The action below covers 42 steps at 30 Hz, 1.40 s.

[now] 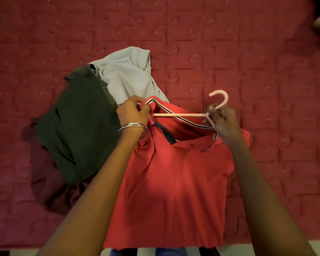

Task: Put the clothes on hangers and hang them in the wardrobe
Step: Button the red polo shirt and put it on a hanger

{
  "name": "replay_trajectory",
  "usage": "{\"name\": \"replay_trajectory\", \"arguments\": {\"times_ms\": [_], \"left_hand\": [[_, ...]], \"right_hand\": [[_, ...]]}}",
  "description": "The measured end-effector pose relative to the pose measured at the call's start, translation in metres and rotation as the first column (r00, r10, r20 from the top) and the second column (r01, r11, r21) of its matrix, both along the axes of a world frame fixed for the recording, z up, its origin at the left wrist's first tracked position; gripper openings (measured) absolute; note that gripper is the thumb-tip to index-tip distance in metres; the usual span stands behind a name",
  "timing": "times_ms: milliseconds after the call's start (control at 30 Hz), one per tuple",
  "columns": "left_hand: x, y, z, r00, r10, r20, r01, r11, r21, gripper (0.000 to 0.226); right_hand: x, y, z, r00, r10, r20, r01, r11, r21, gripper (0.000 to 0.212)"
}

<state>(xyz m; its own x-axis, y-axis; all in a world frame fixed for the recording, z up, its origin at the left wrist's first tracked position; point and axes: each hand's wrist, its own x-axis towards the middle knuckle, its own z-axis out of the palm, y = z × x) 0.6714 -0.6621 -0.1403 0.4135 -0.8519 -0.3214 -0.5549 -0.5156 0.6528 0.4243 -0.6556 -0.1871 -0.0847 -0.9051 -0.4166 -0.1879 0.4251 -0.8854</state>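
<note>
Matt cloth polo shirt (172,182), smooth plastic hanger (183,114), quilted bedspread (266,71)

Hands (132,112) (223,120), hanger (179,114), red polo (172,174)

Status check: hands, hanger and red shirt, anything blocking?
Left hand pinches red polo shirt collar; right hand grips pink hanger neck. Hanger partly inside collar. Nothing blocking.

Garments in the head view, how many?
3, maybe more hidden. Red polo shirt held up in front with a hanger going in; dark green garment on the bedspread at left; light grey garment behind it.
</note>
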Motion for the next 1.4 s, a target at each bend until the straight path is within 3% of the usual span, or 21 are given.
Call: {"name": "replay_trajectory", "arguments": {"times_ms": [67,133,200,333,500,567,633,767,900,967,1067,1100,1167,1200,1267,1300,1333,1367,1400], "left_hand": [[-0.013,-0.005,-0.005,0.985,0.004,-0.174,-0.003,1.000,0.005,0.012],[-0.023,-0.010,-0.012,0.892,0.088,-0.444,-0.088,0.996,0.021,0.020],[-0.027,-0.013,-0.020,0.823,0.154,-0.546,-0.163,0.986,0.032,0.035],[-0.022,-0.012,-0.043,0.933,0.042,-0.357,-0.039,0.999,0.017,0.059],[-0.012,-0.009,-0.069,0.977,-0.194,-0.087,0.197,0.980,0.027,0.062],[-0.013,-0.015,-0.072,0.974,-0.226,-0.024,0.228,0.971,0.067,0.058],[-0.016,-0.022,-0.071,0.969,-0.244,0.033,0.241,0.967,0.089,0.055],[-0.022,-0.031,-0.063,0.951,-0.255,0.173,0.243,0.966,0.086,0.048],[-0.030,-0.039,-0.058,0.901,-0.389,0.193,0.373,0.920,0.118,0.051],[-0.034,-0.040,-0.058,0.858,-0.472,0.204,0.440,0.879,0.183,0.060],[-0.033,-0.039,-0.065,0.834,-0.506,0.217,0.470,0.860,0.199,0.070],[-0.032,-0.037,-0.069,0.861,-0.476,0.178,0.452,0.877,0.161,0.074],[-0.029,-0.034,-0.078,0.931,-0.365,0.033,0.365,0.931,-0.011,0.081],[-0.027,-0.031,-0.081,0.951,-0.307,-0.044,0.301,0.948,-0.107,0.081],[-0.027,-0.020,-0.077,0.955,-0.283,-0.093,0.253,0.936,-0.245,0.075],[-0.027,-0.014,-0.074,0.940,-0.340,-0.019,0.320,0.900,-0.295,0.073],[-0.026,-0.010,-0.074,0.889,-0.433,0.146,0.457,0.839,-0.296,0.072],[-0.026,-0.005,-0.071,0.771,-0.538,0.339,0.621,0.752,-0.219,0.071],[-0.026,-0.002,-0.070,0.599,-0.653,0.463,0.757,0.651,-0.061,0.070]], "right_hand": [[0.013,-0.019,0.001,0.999,0.035,0.011,-0.035,0.999,-0.015,0.009],[0.024,-0.046,0.006,0.998,0.056,0.021,-0.054,0.996,-0.077,0.013],[0.027,-0.076,0.012,0.999,0.036,0.027,-0.033,0.992,-0.119,0.016],[0.018,-0.116,0.008,0.999,0.043,-0.012,-0.044,0.990,-0.137,0.015],[0.015,-0.125,-0.005,0.992,0.122,-0.010,-0.122,0.989,-0.080,0.019],[0.005,-0.123,-0.014,0.983,0.058,-0.176,-0.076,0.992,-0.097,0.036],[-0.010,-0.107,-0.023,0.902,-0.065,-0.427,0.001,0.989,-0.148,0.045],[-0.023,-0.045,-0.035,0.768,-0.270,-0.580,0.199,0.962,-0.185,0.039],[0.002,-0.003,-0.056,0.688,0.061,-0.723,0.026,0.994,0.108,0.054],[0.011,-0.002,-0.058,0.669,0.127,-0.732,-0.020,0.988,0.153,0.038],[0.026,-0.001,-0.048,0.748,-0.072,-0.660,-0.002,0.994,-0.111,0.030],[0.031,0.001,-0.044,0.788,-0.114,-0.604,-0.012,0.980,-0.200,0.033],[0.038,0.009,-0.043,0.888,-0.047,-0.458,-0.050,0.979,-0.197,0.048],[0.038,0.015,-0.046,0.921,-0.033,-0.388,-0.028,0.988,-0.151,0.056],[0.038,0.029,-0.049,0.924,-0.169,-0.342,0.123,0.981,-0.152,0.058],[0.038,0.035,-0.050,0.901,-0.261,-0.347,0.207,0.961,-0.185,0.052],[0.038,0.042,-0.052,0.877,-0.321,-0.358,0.265,0.944,-0.198,0.046],[0.040,0.049,-0.053,0.867,-0.337,-0.367,0.292,0.941,-0.174,0.041],[0.044,0.054,-0.056,0.872,-0.315,-0.376,0.289,0.949,-0.126,0.038]]}}
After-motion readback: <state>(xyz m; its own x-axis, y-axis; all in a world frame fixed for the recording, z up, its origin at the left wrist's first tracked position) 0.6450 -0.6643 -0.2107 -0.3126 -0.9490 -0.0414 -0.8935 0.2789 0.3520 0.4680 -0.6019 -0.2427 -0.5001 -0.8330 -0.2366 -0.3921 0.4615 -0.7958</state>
